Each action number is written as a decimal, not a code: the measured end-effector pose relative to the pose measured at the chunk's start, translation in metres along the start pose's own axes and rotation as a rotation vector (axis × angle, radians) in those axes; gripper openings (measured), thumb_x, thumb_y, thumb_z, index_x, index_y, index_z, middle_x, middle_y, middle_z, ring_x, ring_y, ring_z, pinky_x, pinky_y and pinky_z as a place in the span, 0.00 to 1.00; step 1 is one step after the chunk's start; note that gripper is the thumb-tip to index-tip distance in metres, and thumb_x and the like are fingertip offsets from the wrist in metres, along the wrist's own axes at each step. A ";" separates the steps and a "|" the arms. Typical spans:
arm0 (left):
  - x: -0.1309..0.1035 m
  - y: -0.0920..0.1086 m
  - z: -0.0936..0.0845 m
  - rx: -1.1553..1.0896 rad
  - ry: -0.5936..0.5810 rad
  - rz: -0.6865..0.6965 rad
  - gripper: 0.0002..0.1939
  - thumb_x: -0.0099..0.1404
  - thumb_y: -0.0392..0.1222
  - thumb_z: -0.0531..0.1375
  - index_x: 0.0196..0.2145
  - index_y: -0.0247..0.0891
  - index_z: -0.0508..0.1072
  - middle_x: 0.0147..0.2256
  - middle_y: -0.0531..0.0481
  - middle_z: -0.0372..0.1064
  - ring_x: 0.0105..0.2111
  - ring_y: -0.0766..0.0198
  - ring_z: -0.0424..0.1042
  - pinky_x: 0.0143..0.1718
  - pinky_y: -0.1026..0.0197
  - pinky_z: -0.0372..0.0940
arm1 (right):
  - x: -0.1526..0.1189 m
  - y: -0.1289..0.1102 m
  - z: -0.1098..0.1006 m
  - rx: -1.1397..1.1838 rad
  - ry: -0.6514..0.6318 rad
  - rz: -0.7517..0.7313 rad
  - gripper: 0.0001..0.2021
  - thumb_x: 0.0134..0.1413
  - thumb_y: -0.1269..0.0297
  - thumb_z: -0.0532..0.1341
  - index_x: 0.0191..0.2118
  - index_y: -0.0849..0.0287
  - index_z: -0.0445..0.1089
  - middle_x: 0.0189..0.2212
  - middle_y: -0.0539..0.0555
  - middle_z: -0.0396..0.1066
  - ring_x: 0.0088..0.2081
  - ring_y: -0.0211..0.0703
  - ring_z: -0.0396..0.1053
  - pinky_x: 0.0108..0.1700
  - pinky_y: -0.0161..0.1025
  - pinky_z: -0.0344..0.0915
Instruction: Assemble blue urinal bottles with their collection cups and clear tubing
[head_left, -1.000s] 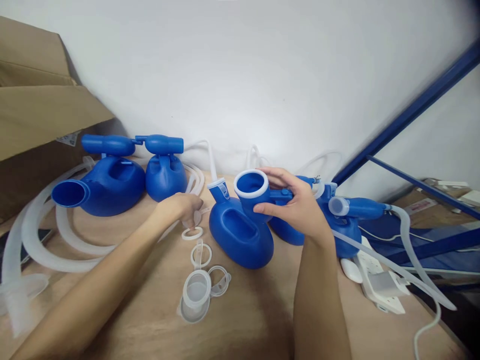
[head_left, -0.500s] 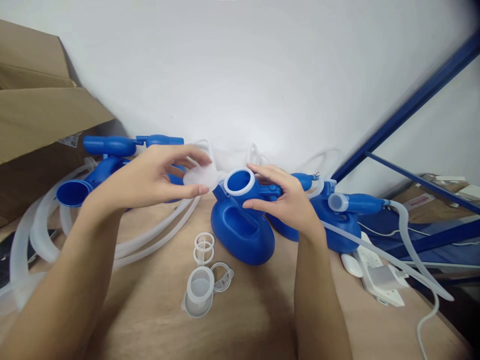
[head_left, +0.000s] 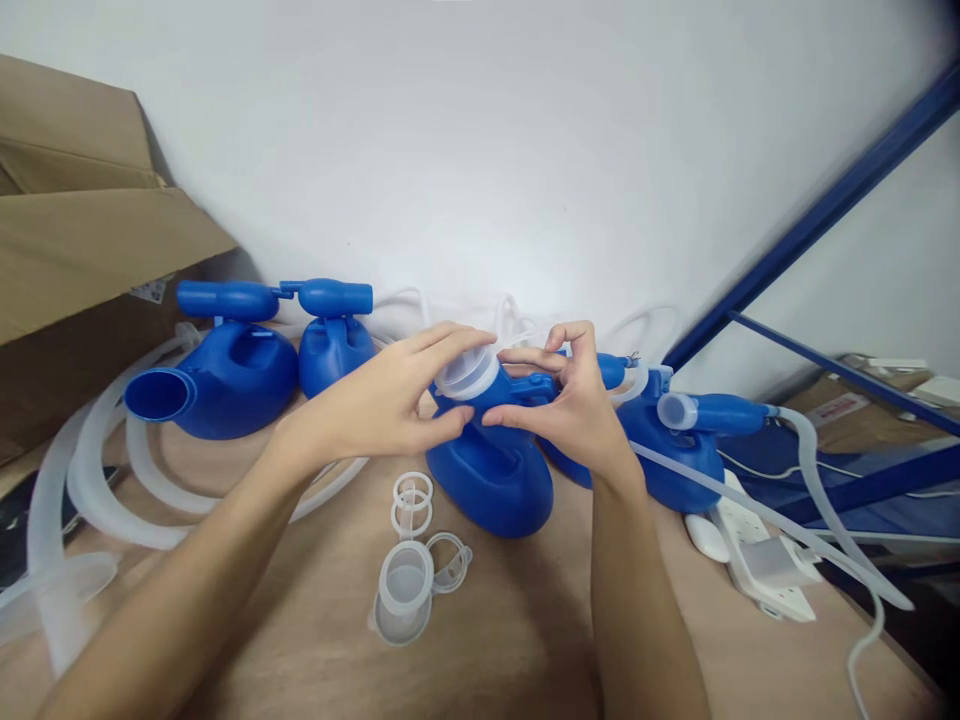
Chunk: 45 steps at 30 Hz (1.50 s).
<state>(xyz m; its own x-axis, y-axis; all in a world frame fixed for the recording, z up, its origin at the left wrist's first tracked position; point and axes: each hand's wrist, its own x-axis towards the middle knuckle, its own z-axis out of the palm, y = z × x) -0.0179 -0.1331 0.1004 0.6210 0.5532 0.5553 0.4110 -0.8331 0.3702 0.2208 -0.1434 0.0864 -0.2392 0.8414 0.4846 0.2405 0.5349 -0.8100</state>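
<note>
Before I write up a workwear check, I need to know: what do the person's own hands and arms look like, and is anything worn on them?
The left hand and right hand are bare, with no gloves, rings or watch visible. The left forearm and right forearm show no sleeves, cables or markings.

A bottle (head_left: 495, 495) stands on a worktop (head_left: 517, 650) between other bottles (head_left: 244, 385), a lid (head_left: 469, 372) on top, caps (head_left: 406, 577) and rings (head_left: 395, 492) before it, a carton (head_left: 82, 245) far left, a power strip (head_left: 739, 512) right.

Looks like smooth, satiny plastic on the blue bottle (head_left: 501, 498), translucent plastic on the cap (head_left: 466, 374), matt cardboard on the box (head_left: 90, 255).
</note>
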 end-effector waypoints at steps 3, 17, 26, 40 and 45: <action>0.001 -0.001 0.009 0.049 -0.006 -0.029 0.33 0.66 0.51 0.68 0.64 0.38 0.66 0.57 0.41 0.73 0.51 0.49 0.77 0.51 0.52 0.73 | 0.001 -0.004 0.005 0.037 -0.017 0.021 0.40 0.34 0.51 0.84 0.40 0.48 0.52 0.43 0.50 0.81 0.51 0.51 0.81 0.58 0.50 0.77; 0.002 -0.040 -0.004 -0.171 0.657 -0.081 0.35 0.60 0.68 0.70 0.55 0.45 0.68 0.48 0.52 0.74 0.52 0.47 0.76 0.53 0.41 0.74 | 0.009 0.004 0.028 0.099 0.080 -0.082 0.49 0.50 0.35 0.71 0.69 0.41 0.47 0.71 0.61 0.61 0.69 0.61 0.66 0.64 0.57 0.72; 0.007 -0.019 0.018 -0.252 0.560 -0.132 0.27 0.63 0.58 0.71 0.52 0.42 0.70 0.50 0.44 0.77 0.51 0.47 0.78 0.55 0.43 0.74 | 0.006 0.003 0.036 0.172 0.055 0.086 0.44 0.54 0.45 0.72 0.72 0.44 0.54 0.64 0.54 0.71 0.63 0.61 0.73 0.56 0.51 0.81; 0.012 -0.020 0.030 -0.258 0.526 0.105 0.44 0.68 0.65 0.65 0.74 0.56 0.55 0.75 0.43 0.50 0.74 0.36 0.53 0.68 0.31 0.61 | 0.006 -0.007 0.027 0.256 0.007 0.202 0.30 0.51 0.46 0.72 0.60 0.48 0.72 0.57 0.53 0.75 0.40 0.50 0.80 0.27 0.39 0.81; 0.009 -0.015 0.028 -0.263 0.513 0.111 0.44 0.68 0.63 0.66 0.75 0.57 0.54 0.75 0.42 0.52 0.72 0.36 0.57 0.68 0.31 0.61 | 0.005 -0.006 0.027 0.247 0.008 0.183 0.30 0.51 0.46 0.72 0.59 0.48 0.73 0.54 0.53 0.76 0.32 0.45 0.78 0.25 0.40 0.78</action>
<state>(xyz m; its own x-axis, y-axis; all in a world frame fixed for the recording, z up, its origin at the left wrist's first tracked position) 0.0004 -0.1155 0.0793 0.2217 0.4474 0.8664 0.1423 -0.8939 0.4252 0.1924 -0.1448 0.0850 -0.2050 0.9230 0.3256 0.0429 0.3408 -0.9392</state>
